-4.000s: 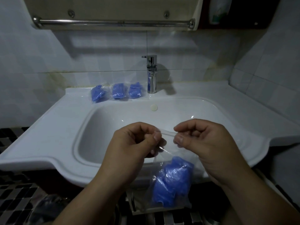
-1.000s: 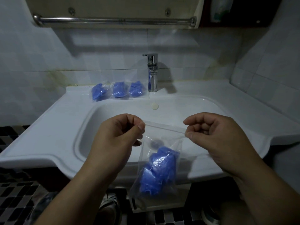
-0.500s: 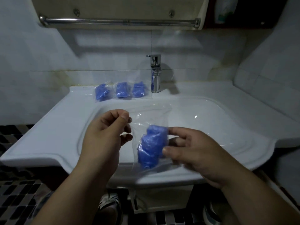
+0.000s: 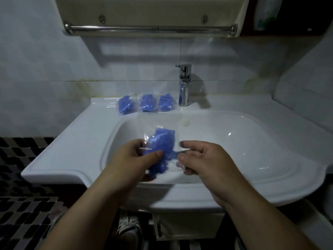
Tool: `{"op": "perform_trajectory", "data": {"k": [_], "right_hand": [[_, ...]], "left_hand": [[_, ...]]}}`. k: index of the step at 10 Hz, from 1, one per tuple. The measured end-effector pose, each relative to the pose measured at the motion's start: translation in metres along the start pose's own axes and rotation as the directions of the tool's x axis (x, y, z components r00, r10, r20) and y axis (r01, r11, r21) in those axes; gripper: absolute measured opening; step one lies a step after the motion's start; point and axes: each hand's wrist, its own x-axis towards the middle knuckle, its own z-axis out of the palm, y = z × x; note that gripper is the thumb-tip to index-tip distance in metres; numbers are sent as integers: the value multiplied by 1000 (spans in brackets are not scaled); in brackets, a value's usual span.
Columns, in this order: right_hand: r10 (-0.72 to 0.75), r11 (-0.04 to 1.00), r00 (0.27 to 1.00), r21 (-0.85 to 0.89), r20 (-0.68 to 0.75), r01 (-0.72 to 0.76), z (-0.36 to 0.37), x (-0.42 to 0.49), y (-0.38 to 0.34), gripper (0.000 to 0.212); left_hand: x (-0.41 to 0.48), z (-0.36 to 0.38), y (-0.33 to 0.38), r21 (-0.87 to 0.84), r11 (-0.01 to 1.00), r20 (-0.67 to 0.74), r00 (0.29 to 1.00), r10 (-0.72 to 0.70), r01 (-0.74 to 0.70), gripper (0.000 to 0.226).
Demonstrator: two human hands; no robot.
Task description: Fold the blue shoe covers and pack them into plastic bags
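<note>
A clear plastic bag (image 4: 162,121) with a folded blue shoe cover (image 4: 163,143) inside is held above the front of the white sink (image 4: 86,141). My left hand (image 4: 133,159) grips the bag and the blue bundle from the left, thumb on top. My right hand (image 4: 203,159) pinches the bag's lower right corner with curled fingers. The bag's empty end points away from me, over the basin. Three packed bags of blue covers (image 4: 146,103) lie in a row on the sink's back ledge.
A chrome faucet (image 4: 184,85) stands right of the packed bags. A metal towel bar (image 4: 151,29) runs under a cabinet above. Tiled walls close in behind and at right. A sneaker (image 4: 128,230) and dark mosaic floor show below the sink.
Both hands turned the bag from hanging by its top edge to lying flat. They now hold the blue bundle end, and the bag has moved forward over the basin.
</note>
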Motion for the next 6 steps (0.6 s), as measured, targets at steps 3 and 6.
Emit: {"op": "perform_trajectory", "data": {"k": [3,6], "right_hand": [[-41,993,998,-113,-50,35,3,11,8,27],[-81,980,994,-187,-71,66,1,12,6,31]], "left_hand": [[62,-95,-3,301,952,-543,831,121,58,29],[87,-110,-10,663,688,-634,710,305,296,53]]}}
